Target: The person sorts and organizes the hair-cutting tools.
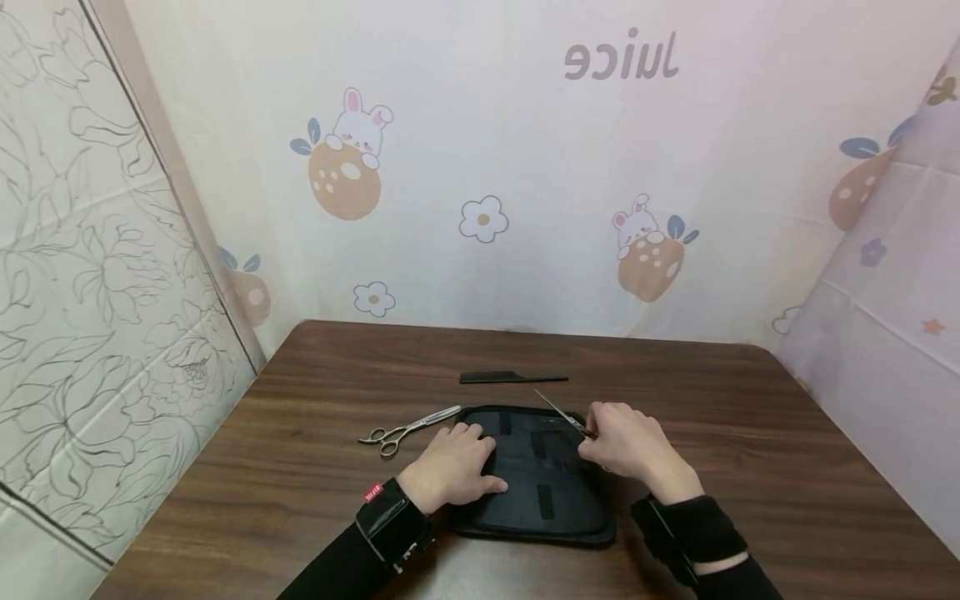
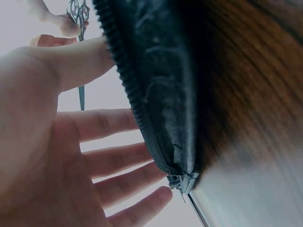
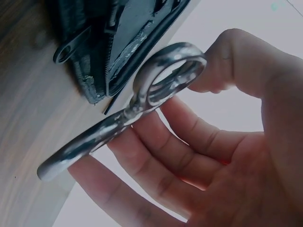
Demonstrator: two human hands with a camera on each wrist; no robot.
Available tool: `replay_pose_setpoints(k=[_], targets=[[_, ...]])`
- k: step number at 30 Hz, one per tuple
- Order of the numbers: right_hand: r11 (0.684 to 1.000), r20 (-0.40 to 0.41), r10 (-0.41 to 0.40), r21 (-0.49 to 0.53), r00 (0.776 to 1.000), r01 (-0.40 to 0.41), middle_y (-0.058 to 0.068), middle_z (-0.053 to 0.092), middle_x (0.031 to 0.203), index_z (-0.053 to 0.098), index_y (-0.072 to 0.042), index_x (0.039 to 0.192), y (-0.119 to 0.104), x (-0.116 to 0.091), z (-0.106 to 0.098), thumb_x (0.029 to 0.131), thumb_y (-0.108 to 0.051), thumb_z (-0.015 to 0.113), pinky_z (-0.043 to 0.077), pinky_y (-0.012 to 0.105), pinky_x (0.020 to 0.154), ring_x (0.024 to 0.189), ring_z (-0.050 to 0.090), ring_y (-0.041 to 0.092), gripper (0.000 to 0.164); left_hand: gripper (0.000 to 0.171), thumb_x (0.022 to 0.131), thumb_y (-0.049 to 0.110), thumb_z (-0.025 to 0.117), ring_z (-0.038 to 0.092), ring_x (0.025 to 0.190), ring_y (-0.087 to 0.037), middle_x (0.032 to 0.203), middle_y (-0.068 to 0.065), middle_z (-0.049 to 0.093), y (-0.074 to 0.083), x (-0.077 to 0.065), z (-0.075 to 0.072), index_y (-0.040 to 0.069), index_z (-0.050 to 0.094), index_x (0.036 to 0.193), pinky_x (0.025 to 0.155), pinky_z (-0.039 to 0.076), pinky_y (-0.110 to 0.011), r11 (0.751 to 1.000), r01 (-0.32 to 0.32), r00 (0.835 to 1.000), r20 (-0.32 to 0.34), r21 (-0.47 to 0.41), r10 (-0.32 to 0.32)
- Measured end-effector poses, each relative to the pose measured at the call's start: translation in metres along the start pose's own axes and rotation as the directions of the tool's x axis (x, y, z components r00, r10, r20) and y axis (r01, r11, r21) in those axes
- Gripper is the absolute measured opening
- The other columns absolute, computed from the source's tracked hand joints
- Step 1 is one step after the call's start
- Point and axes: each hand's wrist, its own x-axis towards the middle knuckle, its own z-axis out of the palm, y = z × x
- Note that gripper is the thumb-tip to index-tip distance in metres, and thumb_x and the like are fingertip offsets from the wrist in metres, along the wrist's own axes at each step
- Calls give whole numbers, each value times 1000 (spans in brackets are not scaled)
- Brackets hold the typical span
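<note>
A black zip case (image 1: 517, 492) lies on the table, its dark panel with elastic loops facing up. My left hand (image 1: 457, 467) rests on the left part of the case with its fingers spread and straight. In the left wrist view the zipper teeth (image 2: 125, 78) run along the edge beneath those fingers. Over the case's right side, my right hand (image 1: 630, 442) pinches a pair of metal scissors (image 1: 558, 408) by the handles, the blades pointing up and left. A finger ring (image 3: 170, 71) of these scissors shows close up in the right wrist view, between thumb and fingers.
Left of the case lies a second pair of scissors (image 1: 408, 427), its tip at the case's upper left corner. A black comb (image 1: 513, 377) lies behind the case. The brown wooden table (image 1: 315, 500) backs onto a patterned curtain (image 1: 555, 167).
</note>
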Motion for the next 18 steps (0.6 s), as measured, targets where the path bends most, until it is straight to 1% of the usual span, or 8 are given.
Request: replay_pose_setpoints(k=[4, 7, 11, 15, 18], targets=[[999, 3, -7, 39, 1000, 7, -1, 49, 74, 53, -15, 85, -3, -1, -1, 75, -25, 61, 37, 34, 54, 60, 44, 14, 16, 56, 83, 58, 54, 44, 106, -21, 114, -3, 52, 1, 1, 0, 17, 57, 120, 90, 35, -42, 1000, -16, 999, -42, 19, 17], [998, 3, -3, 68, 1000, 3, -2, 50, 74, 53, -15, 85, -4, 0, -1, 75, -26, 62, 37, 34, 54, 61, 45, 14, 17, 54, 84, 56, 54, 45, 103, -22, 111, -4, 54, 1, 2, 0, 15, 58, 119, 86, 38, -41, 999, -28, 996, -84, 31, 31], [995, -1, -10, 97, 1000, 10, -2, 50, 75, 54, -16, 86, -6, 1, 1, 75, -27, 63, 37, 34, 55, 62, 45, 14, 17, 50, 86, 52, 53, 46, 100, -22, 110, -5, 54, 0, 3, 0, 13, 58, 118, 82, 41, -38, 999, -25, 991, -133, 27, 29], [992, -1, -6, 127, 1000, 6, -2, 50, 75, 54, -16, 87, -7, 1, 3, 76, -26, 63, 38, 33, 56, 63, 45, 14, 18, 47, 88, 49, 53, 47, 97, -20, 110, -5, 55, -1, 3, 0, 13, 57, 118, 81, 42, -37, 1000, -21, 985, -172, -15, 18], [987, -5, -8, 160, 1000, 9, -2, 51, 77, 55, -15, 88, -9, 1, 3, 76, -26, 64, 39, 33, 58, 65, 46, 14, 18, 47, 88, 47, 53, 49, 97, -20, 110, -5, 55, -1, 4, 0, 11, 57, 118, 81, 43, -37, 997, -30, 979, -205, -67, 15]])
